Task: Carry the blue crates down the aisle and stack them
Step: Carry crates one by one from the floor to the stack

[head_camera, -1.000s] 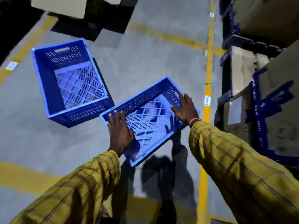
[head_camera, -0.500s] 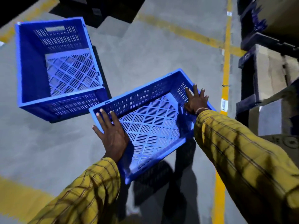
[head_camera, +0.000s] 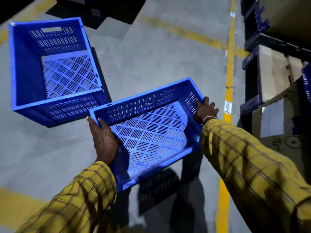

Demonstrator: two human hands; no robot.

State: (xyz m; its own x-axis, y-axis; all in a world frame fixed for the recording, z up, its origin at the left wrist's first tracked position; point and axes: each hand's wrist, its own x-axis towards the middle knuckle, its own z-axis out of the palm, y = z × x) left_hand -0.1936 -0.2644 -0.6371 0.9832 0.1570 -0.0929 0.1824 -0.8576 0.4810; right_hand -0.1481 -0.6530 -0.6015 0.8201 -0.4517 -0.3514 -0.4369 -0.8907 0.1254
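Blue crate (head_camera: 149, 132) hangs between left hand (head_camera: 103, 140) and right hand (head_camera: 205, 110) (both clamped on its end walls).

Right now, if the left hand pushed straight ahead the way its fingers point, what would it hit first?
Probably the deep blue slotted plastic crate on the floor. The left hand, gripping the shallow blue crate, points toward its near wall; depth is unclear, so it might pass above.

Two blue slotted plastic crates (head_camera: 148, 132) (head_camera: 50, 68), yellow checked shirt sleeves (head_camera: 252, 174), and yellow lines (head_camera: 228, 78) painted on the grey concrete floor (head_camera: 151, 56) are seen.
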